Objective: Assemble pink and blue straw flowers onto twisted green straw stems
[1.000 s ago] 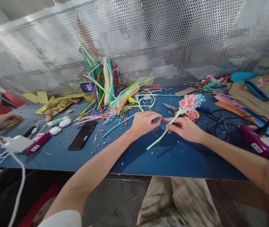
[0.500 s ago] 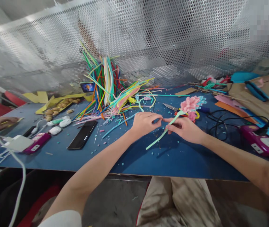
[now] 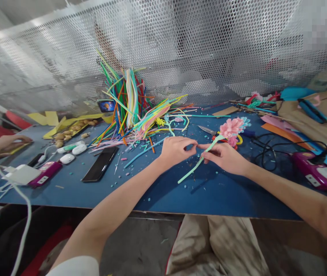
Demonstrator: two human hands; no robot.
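A flower with pink and light blue tufts (image 3: 230,127) on a pale green fuzzy stem (image 3: 190,171) is held above the blue table. My right hand (image 3: 223,156) pinches the stem below the tufts, which point up and right. Just left of it, my left hand (image 3: 177,150) has thumb and forefinger pressed together near the right fingertips; what lies between them is too small to make out. Scissors (image 3: 208,130) with red and yellow handles lie behind the right hand, partly hidden by the flower.
Coloured pipe cleaners (image 3: 131,99) pile at the back. A black phone (image 3: 100,165), white chargers and a purple power strip (image 3: 46,173) lie left; another purple strip (image 3: 318,170) and black cable lie right. Another person's hand (image 3: 8,145) is at far left.
The other person's hand at far left has shifted to the right and up. My own hands and the flower have barely moved.
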